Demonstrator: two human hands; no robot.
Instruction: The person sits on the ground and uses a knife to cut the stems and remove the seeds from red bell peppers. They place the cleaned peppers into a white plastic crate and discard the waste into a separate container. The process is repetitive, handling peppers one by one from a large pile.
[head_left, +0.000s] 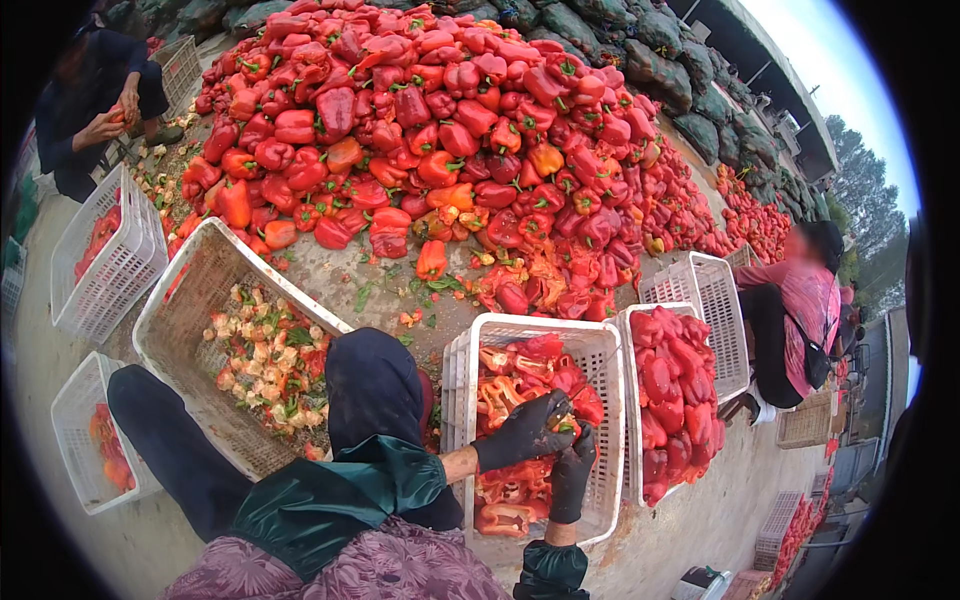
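Over a white plastic crate (551, 324) of cut red peppers, my two black-gloved hands meet around a red bell pepper (568, 426). My left hand (521, 433) reaches in from the left and grips it near a green stem part. From below, my right hand (571, 476) holds its other side; the fingers partly hide the pepper. Opened pepper halves (501, 397) lie in the crate beneath my hands, showing pale inner ribs. Left of my knee stands a larger dirty crate (187, 409) with pepper cores (262, 352) and green stems in it.
A large heap of red bell peppers (420, 127) rises ahead. A full pepper crate (671, 397) adjoins mine at right, near a seated person in pink (810, 322). Another person (97, 97) sits at upper left. Further crates (112, 262) stand left; green mesh sacks (660, 75) are stacked behind.
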